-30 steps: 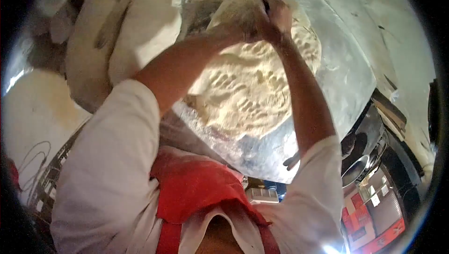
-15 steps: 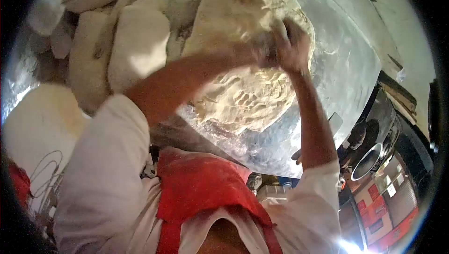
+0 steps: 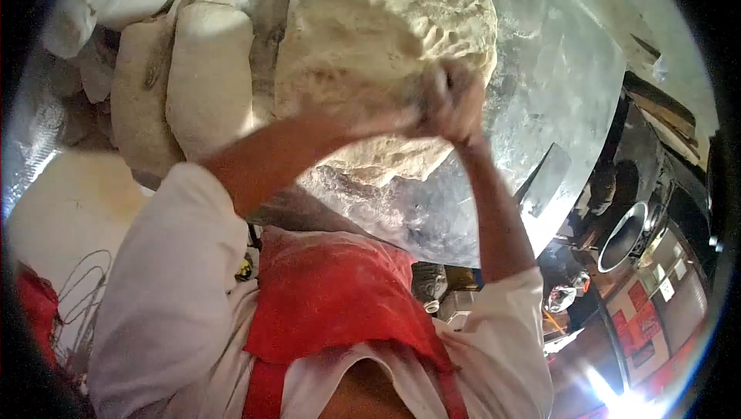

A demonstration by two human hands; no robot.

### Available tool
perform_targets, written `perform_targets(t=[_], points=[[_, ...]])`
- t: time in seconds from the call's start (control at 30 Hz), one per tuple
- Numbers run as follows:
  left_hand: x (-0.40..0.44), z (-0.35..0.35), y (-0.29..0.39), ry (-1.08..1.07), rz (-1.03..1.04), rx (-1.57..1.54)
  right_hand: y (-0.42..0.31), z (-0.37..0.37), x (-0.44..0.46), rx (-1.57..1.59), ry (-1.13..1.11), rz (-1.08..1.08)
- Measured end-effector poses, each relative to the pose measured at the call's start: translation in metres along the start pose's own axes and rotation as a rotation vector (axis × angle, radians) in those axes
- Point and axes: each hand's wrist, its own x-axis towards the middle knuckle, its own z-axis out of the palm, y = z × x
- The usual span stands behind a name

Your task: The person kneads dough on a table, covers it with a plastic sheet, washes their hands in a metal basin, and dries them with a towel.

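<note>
A broad slab of pale dough lies on the floured metal table, its far right part covered in dents. Both my hands meet over its near right part. My right hand is curled into a fist against the dough, with nothing visible in it. Beside it and touching it, my left hand is smeared by motion, and its fingers cannot be made out. Behind my hands the near edge of the dough is ragged and partly hidden by my left forearm.
Two long floured dough pieces, one of them a pale loaf shape, lie left of the slab. A flat dark scraper-like piece rests near the table's right edge. A round metal pot stands off to the right.
My hands have moved toward me and slightly left, staying together on the dough. The view has shifted, so more of the dented far part shows and less of the near edge.
</note>
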Motion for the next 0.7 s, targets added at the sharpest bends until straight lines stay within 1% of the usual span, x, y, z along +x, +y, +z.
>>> perform_targets(t=[0.07,0.1,0.17,0.2,0.23,0.27,0.3,0.33,0.37,0.43,0.47,0.5,0.53,0.57,0.6,0.63,0.7], points=[[-0.017,0.03,-0.011,0.105,0.025,-0.046,0.05,0.038,-0.025,-0.161,0.381,-0.389],[-0.017,0.036,-0.016,0.15,0.041,-0.06,0.038,0.03,-0.018,-0.162,0.394,-0.528],[-0.012,0.038,-0.026,0.197,0.065,-0.041,0.053,0.028,0.002,-0.125,0.393,-0.558],[-0.011,0.035,-0.02,0.184,0.046,-0.013,0.053,0.026,-0.002,-0.088,0.368,-0.561],[-0.011,0.031,-0.012,0.168,0.03,0.025,0.055,0.026,-0.004,-0.109,0.346,-0.493],[-0.008,0.025,-0.005,0.148,0.011,0.081,0.058,0.029,-0.004,-0.169,0.396,-0.504],[-0.011,0.021,0.003,0.135,-0.008,0.132,0.052,0.029,-0.004,-0.23,0.447,-0.512],[-0.019,0.016,0.01,0.112,-0.04,0.182,0.045,0.034,-0.012,-0.218,0.416,-0.424],[-0.027,0.01,0.016,0.065,-0.076,0.248,0.028,0.037,-0.021,-0.216,0.406,-0.442],[-0.059,0.005,0.018,-0.029,-0.154,0.303,-0.001,0.047,-0.043,-0.074,0.134,-0.173],[-0.09,0.014,0.005,0.024,-0.165,0.123,-0.01,0.066,-0.055,-0.066,0.0,-0.163],[-0.121,0.022,-0.009,0.078,-0.168,-0.057,0.004,0.107,-0.063,-0.058,0.068,-0.198],[-0.149,0.063,-0.052,0.529,0.027,-0.276,0.017,0.148,-0.07,-0.051,0.136,-0.232],[-0.154,0.042,-0.034,0.523,0.015,-0.31,0.014,0.148,-0.073,-0.104,0.146,-0.413],[-0.163,0.059,-0.064,0.524,0.03,0.144,0.014,0.147,-0.066,-0.162,0.149,-0.609],[-0.168,0.082,-0.084,0.535,0.02,0.147,0.019,0.156,-0.056,-0.056,0.118,-0.578],[-0.168,0.121,-0.041,0.677,-0.167,0.207,-0.024,0.124,-0.07,-0.17,0.08,-0.65]])
